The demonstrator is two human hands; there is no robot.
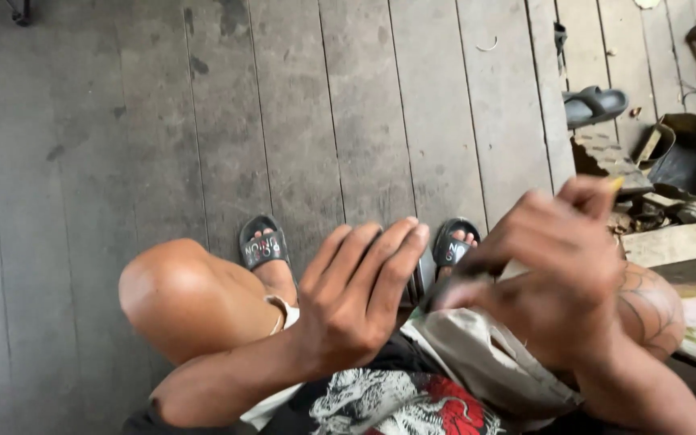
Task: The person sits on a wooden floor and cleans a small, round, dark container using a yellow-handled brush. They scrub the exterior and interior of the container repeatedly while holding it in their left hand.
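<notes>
The grey plank floor [324, 105] is showing weathered, matt wood, rough-grained and stained in dark patches. The black slide sandals [263, 246] are looking like smooth rubbery plastic with a dull sheen. A beige cloth [485, 362], matt and creased, is lying under the right hand [557, 282]. At two o'clock, a dark dented metal box [690, 153] is looking scuffed and dull.

Left hand [352, 302] flat, right hand [557, 278] gripping a dark object [465, 278] above grey floorboards [203, 121].
</notes>
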